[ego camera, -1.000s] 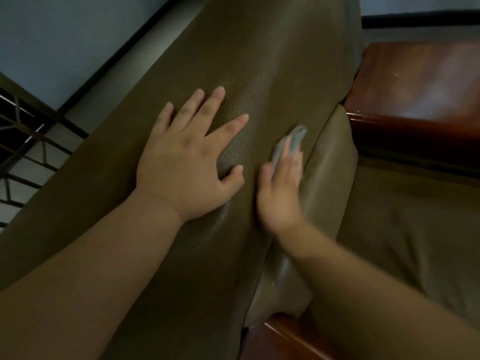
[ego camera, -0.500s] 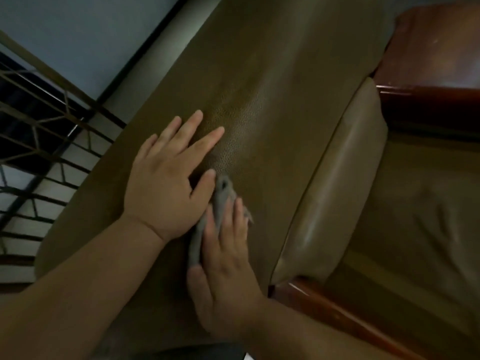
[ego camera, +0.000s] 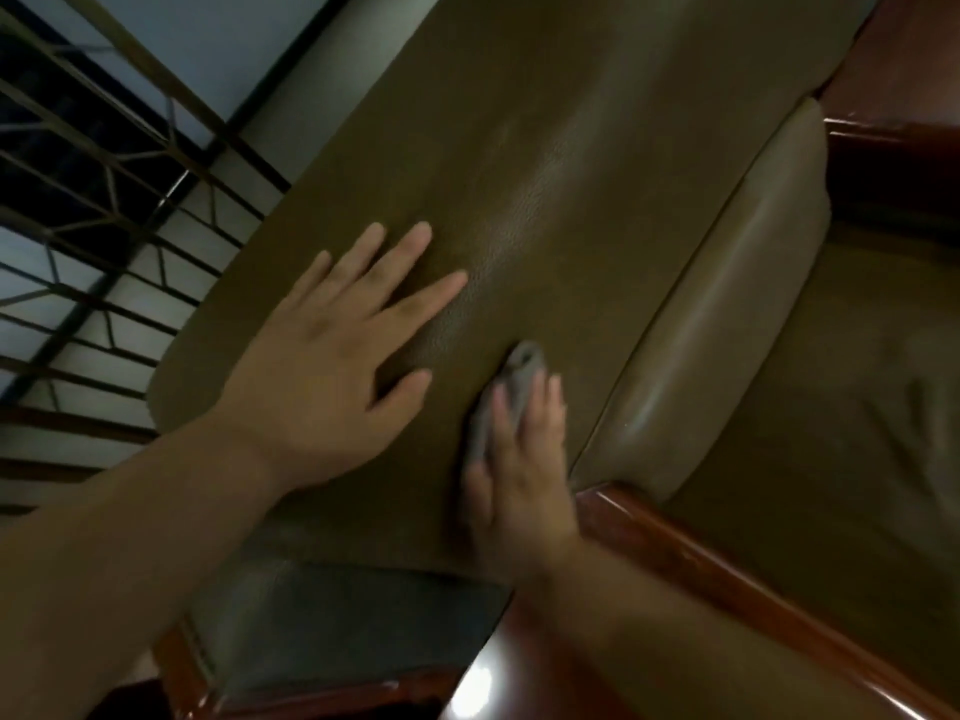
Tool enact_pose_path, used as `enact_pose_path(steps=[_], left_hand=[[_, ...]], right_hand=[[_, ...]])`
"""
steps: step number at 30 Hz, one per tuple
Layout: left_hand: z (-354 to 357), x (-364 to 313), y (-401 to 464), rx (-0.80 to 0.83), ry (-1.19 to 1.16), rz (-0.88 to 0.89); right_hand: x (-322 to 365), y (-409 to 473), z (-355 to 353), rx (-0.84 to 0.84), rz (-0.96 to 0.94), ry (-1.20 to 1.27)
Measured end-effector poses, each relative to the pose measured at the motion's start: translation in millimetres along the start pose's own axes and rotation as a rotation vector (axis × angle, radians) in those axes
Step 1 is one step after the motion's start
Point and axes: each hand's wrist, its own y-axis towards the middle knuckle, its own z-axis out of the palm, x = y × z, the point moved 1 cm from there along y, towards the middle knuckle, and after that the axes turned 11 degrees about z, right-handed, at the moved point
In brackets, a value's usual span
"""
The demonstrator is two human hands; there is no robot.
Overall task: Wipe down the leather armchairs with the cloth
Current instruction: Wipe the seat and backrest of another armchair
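Fingers (ego camera: pixel 540 402) of the right hand (ego camera: pixel 514 475) lie straight and close together, flat on top of a small crumpled grey cloth (ego camera: pixel 511 389), pressing it against the olive-brown leather backrest of the armchair (ego camera: pixel 561 163). The cloth's bunched end sticks out just past the fingertips, and more of it shows along the thumb side of that hand. Just beside it, the left hand (ego camera: pixel 337 366) rests palm down on the same leather surface, its fingers (ego camera: pixel 410 252) spread wide and straight, holding nothing; its thumb points toward the cloth but stays apart from it. A rounded olive leather cushion (ego camera: pixel 727 314) runs beside the cloth-bearing hand, with the polished reddish-brown wooden armrest (ego camera: pixel 727 574) below it. Beyond the chair's back, dark metal window bars (ego camera: pixel 93 210) stand against a pale wall.
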Motion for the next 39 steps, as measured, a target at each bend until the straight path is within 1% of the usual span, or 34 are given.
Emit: enact_pose_path(steps=[1, 3, 4, 6, 7, 8, 9, 10, 11, 12, 13, 14, 15, 16, 18, 19, 20, 22, 23, 25, 26, 27, 29, 30, 31, 33, 34, 35, 36, 37, 39], left_hand=[[5, 1, -22, 0.017, 0.012, 0.006], [13, 3, -44, -0.027, 0.004, 0.0], [15, 4, -45, -0.054, 0.004, -0.014], [19, 3, -39, -0.082, 0.013, -0.035], [20, 2, -37, -0.089, 0.014, -0.041], [20, 1, -36, -0.093, 0.013, -0.04], [20, 2, -37, -0.095, 0.013, -0.039], [18, 3, -38, -0.102, 0.016, -0.04], [18, 3, -39, -0.11, 0.02, -0.041], [18, 2, -40, -0.117, 0.026, -0.044], [20, 1, -40, -0.126, 0.034, -0.05], [22, 0, -40, -0.135, 0.045, -0.056], [23, -1, -40, -0.142, 0.054, -0.061], [23, 0, -40, -0.147, 0.058, -0.065], [23, 1, -42, -0.174, 0.06, -0.069], [23, 1, -42, -0.193, 0.06, -0.068], [23, 0, -41, -0.208, 0.055, -0.065], [22, 1, -40, -0.221, 0.035, -0.058], [22, 1, -41, -0.224, 0.027, -0.053], [23, 1, -40, -0.23, 0.035, -0.044], [24, 0, -40, -0.227, 0.047, -0.043], [24, 0, -39, -0.22, 0.058, -0.046], [25, -3, -39, -0.214, 0.082, -0.062], [24, -4, -39, -0.209, 0.101, -0.064], [24, -6, -38, -0.2, 0.12, -0.063], [22, -8, -38, -0.175, 0.16, -0.071], [21, -10, -38, -0.158, 0.179, -0.081], [21, -11, -38, -0.143, 0.197, -0.092], [20, -12, -38, -0.129, 0.211, -0.102], [21, -14, -37, -0.117, 0.22, -0.11], [21, -19, -36, -0.103, 0.22, -0.127]], right_hand=[[-20, 25, -2, -0.061, 0.049, -0.023], [-47, 83, -13, -0.19, 0.271, 0.026], [-53, 97, -16, -0.215, 0.358, 0.073], [-40, 77, -4, -0.237, 0.403, 0.078], [-23, 44, 6, -0.189, 0.352, 0.066], [-7, 2, 18, -0.076, 0.289, 0.082], [8, -41, 27, 0.072, 0.227, 0.085], [16, -74, 32, 0.213, 0.191, 0.039], [11, -91, 37, 0.275, 0.159, -0.073], [0, -89, 36, 0.281, 0.124, -0.172], [-15, -73, 36, 0.24, 0.076, -0.229], [-25, -49, 33, 0.171, 0.026, -0.193], [-28, -22, 24, 0.067, 0.015, -0.141], [-24, 2, 16, -0.014, 0.099, -0.052], [9, 17, 12, -0.074, 0.363, 0.143], [36, 8, 15, -0.077, 0.381, 0.189], [63, -11, 21, -0.064, 0.281, 0.183], [99, -57, 34, 0.007, -0.027, 0.14], [100, -74, 38, 0.03, -0.127, 0.12], [71, -70, 41, -0.019, -0.262, 0.049], [46, -63, 42, -0.03, -0.262, 0.015], [17, -58, 43, -0.019, -0.207, -0.023], [-37, -57, 42, 0.008, 0.027, -0.071], [-53, -62, 43, 0.007, 0.145, -0.048], [-57, -68, 44, 0.004, 0.258, -0.008], [-29, -73, 49, 0.088, 0.437, 0.082], [-8, -76, 49, 0.131, 0.452, 0.121], [10, -80, 48, 0.144, 0.395, 0.139], [18, -86, 50, 0.134, 0.287, 0.123], [18, -93, 52, 0.14, 0.189, 0.08], [-12, -82, 46, 0.147, 0.082, -0.085]])
